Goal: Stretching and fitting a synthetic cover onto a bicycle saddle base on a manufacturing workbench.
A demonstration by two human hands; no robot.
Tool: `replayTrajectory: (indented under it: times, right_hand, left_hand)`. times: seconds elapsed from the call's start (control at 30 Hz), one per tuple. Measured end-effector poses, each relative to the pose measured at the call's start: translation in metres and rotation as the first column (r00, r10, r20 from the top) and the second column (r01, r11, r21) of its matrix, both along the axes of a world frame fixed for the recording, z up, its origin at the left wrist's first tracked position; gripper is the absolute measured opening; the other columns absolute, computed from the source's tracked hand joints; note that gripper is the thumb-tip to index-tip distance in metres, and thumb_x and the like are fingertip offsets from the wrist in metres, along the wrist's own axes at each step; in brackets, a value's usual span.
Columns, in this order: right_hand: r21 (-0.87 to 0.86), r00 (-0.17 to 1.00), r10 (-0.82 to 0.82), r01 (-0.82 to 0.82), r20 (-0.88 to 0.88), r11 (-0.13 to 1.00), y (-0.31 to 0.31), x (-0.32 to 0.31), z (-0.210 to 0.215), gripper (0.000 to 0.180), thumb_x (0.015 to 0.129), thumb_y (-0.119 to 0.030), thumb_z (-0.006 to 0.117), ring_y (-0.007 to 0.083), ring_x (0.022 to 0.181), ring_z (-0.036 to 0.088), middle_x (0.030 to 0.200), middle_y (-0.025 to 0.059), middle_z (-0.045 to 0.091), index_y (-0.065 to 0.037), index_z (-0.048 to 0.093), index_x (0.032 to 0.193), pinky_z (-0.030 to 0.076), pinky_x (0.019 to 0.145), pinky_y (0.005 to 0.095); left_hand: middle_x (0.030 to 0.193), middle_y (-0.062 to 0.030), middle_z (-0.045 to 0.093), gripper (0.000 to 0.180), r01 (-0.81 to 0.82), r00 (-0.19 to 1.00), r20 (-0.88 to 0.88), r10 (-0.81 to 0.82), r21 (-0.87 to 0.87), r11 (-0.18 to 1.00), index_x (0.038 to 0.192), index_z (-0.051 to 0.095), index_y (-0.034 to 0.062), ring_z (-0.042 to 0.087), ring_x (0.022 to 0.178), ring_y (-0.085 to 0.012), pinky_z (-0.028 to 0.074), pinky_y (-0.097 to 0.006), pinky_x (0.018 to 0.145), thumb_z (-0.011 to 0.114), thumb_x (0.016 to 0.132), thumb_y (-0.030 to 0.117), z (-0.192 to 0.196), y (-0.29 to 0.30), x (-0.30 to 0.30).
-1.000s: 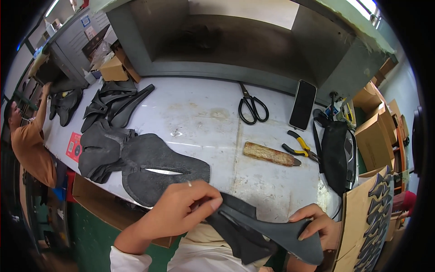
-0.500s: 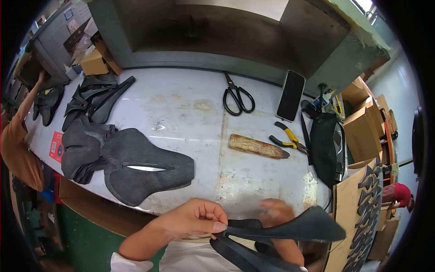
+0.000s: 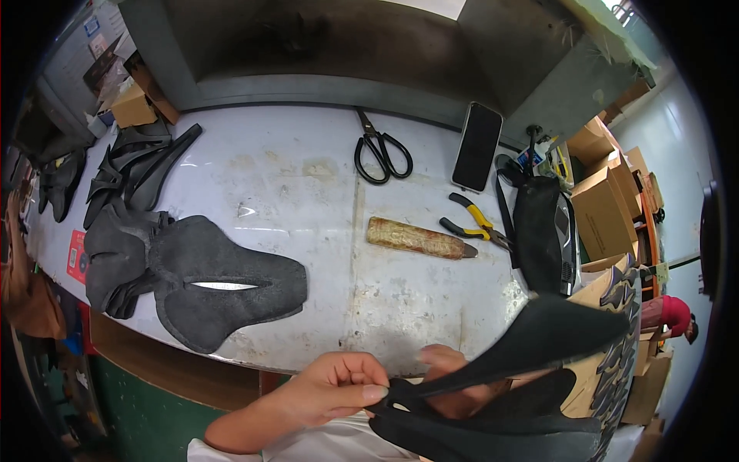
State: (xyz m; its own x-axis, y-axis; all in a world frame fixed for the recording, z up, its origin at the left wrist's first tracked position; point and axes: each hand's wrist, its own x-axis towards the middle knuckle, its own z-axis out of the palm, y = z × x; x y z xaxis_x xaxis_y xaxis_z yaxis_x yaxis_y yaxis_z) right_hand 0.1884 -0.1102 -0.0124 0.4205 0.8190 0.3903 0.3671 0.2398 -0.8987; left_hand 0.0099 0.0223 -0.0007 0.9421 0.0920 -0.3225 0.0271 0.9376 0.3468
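My left hand (image 3: 327,396) pinches the narrow end of a black bicycle saddle cover (image 3: 531,346) between thumb and fingers, in front of the table edge. The cover spreads out to the right in two broad, bent flaps, with a small gap near the pinched end. Behind it is my right hand (image 3: 454,377), blurred and partly covered by the flaps; whether it grips anything I cannot make out. To the left on the table lie flat black saddle covers (image 3: 239,262) with a long slot, next to a stack of similar pieces (image 3: 115,250).
On the white table (image 3: 308,208) lie black-handled scissors (image 3: 382,154), a tape-wrapped blade (image 3: 419,238), yellow-and-black pliers (image 3: 479,222), a phone (image 3: 477,146) and a black pouch (image 3: 536,235). More black pieces (image 3: 142,169) sit far left. Cardboard boxes (image 3: 604,204) stand right; a person in red (image 3: 676,316) is beyond.
The saddle cover has swung up and to the right, its flaps spreading wider. My left hand keeps its pinch. The view has shifted, so the table things sit further left.
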Motion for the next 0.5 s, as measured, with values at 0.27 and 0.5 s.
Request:
replayTrajectory:
  times: [0.27, 0.5]
  right_hand:
    - [0.115, 0.907, 0.31, -0.353, 0.285, 0.928, 0.001, 0.012, -0.004, 0.031, 0.077, -0.009, 0.074, 0.0283, 0.096, 0.062, 0.101, 0.0128, 0.063, -0.007, 0.057, 0.103, 0.053, 0.078, 0.0447]
    - [0.114, 0.976, 0.21, -0.216, 0.063, 0.97, -0.003, -0.005, -0.003, 0.026, 0.081, -0.008, 0.074, 0.0264, 0.104, 0.063, 0.108, 0.0117, 0.065, -0.003, 0.064, 0.104, 0.052, 0.082, 0.0364]
  left_hand:
    - [0.077, 0.0035, 0.057, 0.013, 0.002, 0.997, -0.08, 0.003, 0.059, 0.998, 0.105, 0.059, 0.0044, 0.038, 0.053, 0.0009, 0.027, -0.016, 0.046, 0.063, 0.095, 0.012, 0.008, -0.007, 0.003]
    - [0.08, 0.0024, 0.059, 0.013, -0.033, 0.998, -0.06, 0.036, 0.063, 0.997, 0.104, 0.06, 0.0042, 0.043, 0.058, 0.0003, 0.031, -0.016, 0.049, 0.064, 0.094, 0.011, 0.011, -0.006, -0.005]
